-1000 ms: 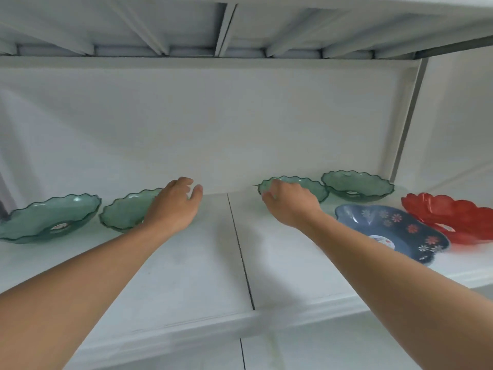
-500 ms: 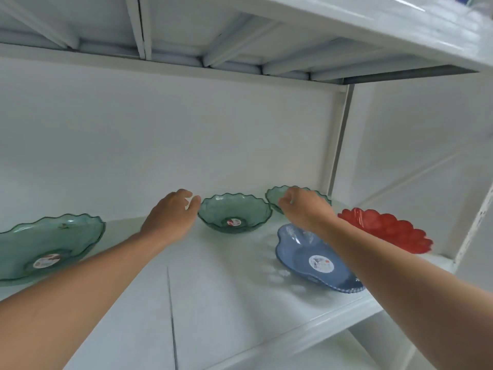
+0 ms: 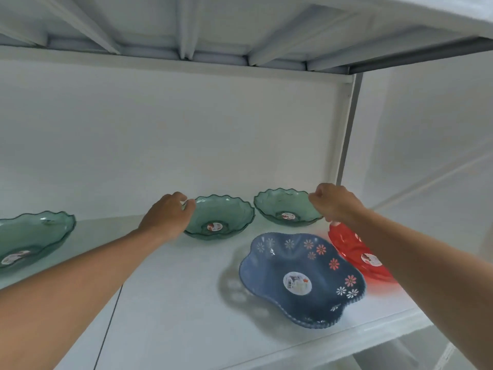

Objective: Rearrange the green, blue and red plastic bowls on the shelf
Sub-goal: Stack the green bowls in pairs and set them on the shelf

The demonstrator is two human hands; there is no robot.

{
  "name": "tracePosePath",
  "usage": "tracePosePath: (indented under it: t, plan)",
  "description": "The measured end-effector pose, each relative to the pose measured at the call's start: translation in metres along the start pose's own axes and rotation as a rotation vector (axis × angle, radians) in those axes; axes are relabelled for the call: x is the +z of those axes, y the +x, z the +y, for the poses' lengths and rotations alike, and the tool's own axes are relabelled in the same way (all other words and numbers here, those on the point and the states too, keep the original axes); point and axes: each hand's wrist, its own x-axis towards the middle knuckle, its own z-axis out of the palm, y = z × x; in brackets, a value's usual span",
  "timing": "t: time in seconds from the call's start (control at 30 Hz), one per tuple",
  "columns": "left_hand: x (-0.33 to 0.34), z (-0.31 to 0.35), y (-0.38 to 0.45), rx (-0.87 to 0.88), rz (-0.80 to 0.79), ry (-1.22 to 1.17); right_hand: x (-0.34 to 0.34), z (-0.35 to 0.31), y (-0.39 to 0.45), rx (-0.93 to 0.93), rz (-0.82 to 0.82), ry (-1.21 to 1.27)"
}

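Gripping both green bowl rims firmly, left hand [image 3: 166, 218] on the middle green bowl [image 3: 221, 217], right hand [image 3: 332, 202] on the right green bowl [image 3: 286, 206], slide each level along the shelf [image 3: 173, 303].

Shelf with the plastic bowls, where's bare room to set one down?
Widest bare patch: the white shelf board front-centre, between the large green scalloped bowl at the left edge and the blue flowered bowl. The right end is crowded: two green bowls behind, blue and red scalloped bowl close together.
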Motion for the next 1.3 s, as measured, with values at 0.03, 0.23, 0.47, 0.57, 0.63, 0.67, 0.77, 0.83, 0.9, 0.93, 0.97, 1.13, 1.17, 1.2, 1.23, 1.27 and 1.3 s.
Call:
tracePosePath:
  t: [0.03, 0.23, 0.47, 0.57, 0.63, 0.67, 0.77, 0.83, 0.9, 0.93, 0.97, 1.13, 1.17, 1.2, 1.23, 1.27, 1.3]
  plan:
    - [0.002, 0.008, -0.001, -0.010, 0.002, 0.017, 0.003, 0.006, 0.009, -0.015, -0.011, 0.000]
    - [0.016, 0.055, -0.007, -0.061, 0.053, 0.037, 0.013, 0.028, 0.058, -0.152, -0.073, 0.031]
    - [0.021, 0.043, -0.022, -0.248, 0.103, 0.206, 0.033, 0.051, 0.104, -0.182, -0.133, 0.015]
    - [0.024, 0.034, -0.024, -0.350, 0.074, 0.340, 0.042, 0.065, 0.121, -0.168, -0.114, -0.053]
    - [0.028, 0.029, -0.026, -0.433, 0.010, 0.309, 0.051, 0.076, 0.133, -0.126, -0.149, -0.043]
    - [0.030, 0.027, -0.026, -0.464, -0.018, 0.263, 0.055, 0.079, 0.138, -0.113, -0.179, 0.001]
    - [0.035, 0.030, -0.022, -0.479, -0.039, 0.149, 0.066, 0.082, 0.150, -0.054, -0.217, 0.211]
    - [0.036, 0.036, -0.018, -0.494, -0.056, 0.119, 0.072, 0.083, 0.159, -0.014, -0.229, 0.239]
    - [0.036, 0.042, -0.013, -0.538, -0.080, 0.065, 0.076, 0.081, 0.163, 0.011, -0.252, 0.281]
    - [0.035, 0.045, -0.012, -0.567, -0.099, 0.024, 0.078, 0.079, 0.163, 0.023, -0.262, 0.297]
    - [0.035, 0.047, -0.010, -0.593, -0.119, 0.003, 0.079, 0.078, 0.164, 0.034, -0.275, 0.303]
    - [0.040, 0.058, -0.004, -0.620, -0.067, -0.042, 0.080, 0.075, 0.159, 0.093, -0.263, 0.393]
    - [0.040, 0.060, -0.004, -0.618, -0.047, -0.072, 0.078, 0.074, 0.159, 0.096, -0.242, 0.412]
    - [0.038, 0.062, -0.005, -0.619, -0.034, -0.111, 0.075, 0.073, 0.157, 0.096, -0.221, 0.429]
    - [0.035, 0.063, -0.005, -0.618, -0.024, -0.150, 0.072, 0.071, 0.156, 0.089, -0.200, 0.439]
    - [0.032, 0.063, -0.006, -0.609, -0.013, -0.174, 0.067, 0.068, 0.154, 0.080, -0.187, 0.444]
    - [0.027, 0.062, -0.007, -0.604, -0.003, -0.184, 0.062, 0.065, 0.153, 0.068, -0.182, 0.448]
